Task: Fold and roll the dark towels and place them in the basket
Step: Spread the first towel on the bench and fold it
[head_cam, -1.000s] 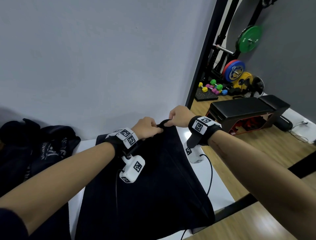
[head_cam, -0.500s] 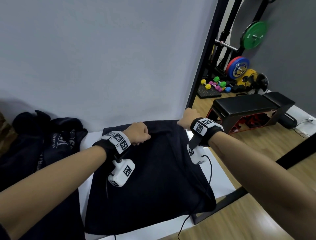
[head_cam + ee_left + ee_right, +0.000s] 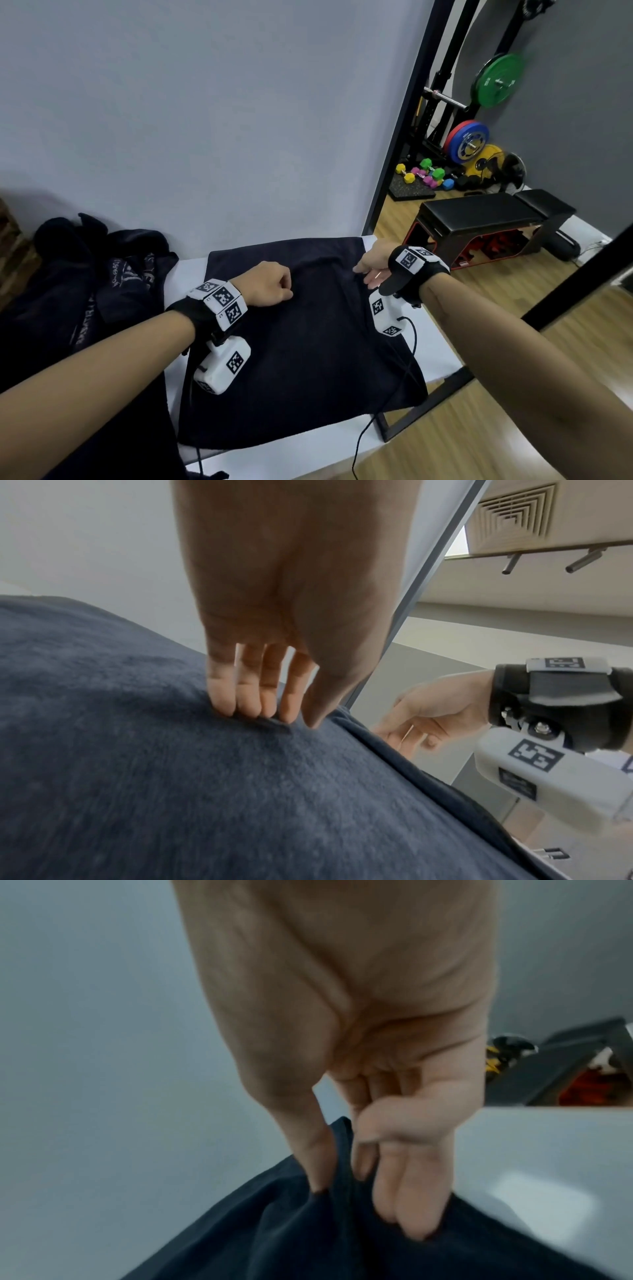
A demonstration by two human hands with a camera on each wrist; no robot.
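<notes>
A dark navy towel (image 3: pixel 308 342) lies spread over the white table (image 3: pixel 435 349). My left hand (image 3: pixel 270 284) sits on its far middle part with curled fingers. In the left wrist view, the fingertips (image 3: pixel 246 704) and thumb dig into the towel (image 3: pixel 205 791) and pinch a small crease. My right hand (image 3: pixel 371 265) is at the towel's far right edge. The right wrist view shows thumb and forefinger of this hand (image 3: pixel 342 1164) pinching the edge of the towel (image 3: pixel 342 1245), the other fingers lying on the cloth. No basket is clearly in view.
A heap of more dark towels (image 3: pixel 85 274) lies on the left, against the grey wall. Right of the table, a black bench (image 3: pixel 496 216) stands on the wooden floor, with coloured dumbbells (image 3: pixel 424 173) and weight plates (image 3: pixel 467 142) behind it. Cables hang off the table's near edge.
My hands, held together and raised with the towel's far edge, have moved apart and come down. The towel's far edge now lies flat near the wall.
</notes>
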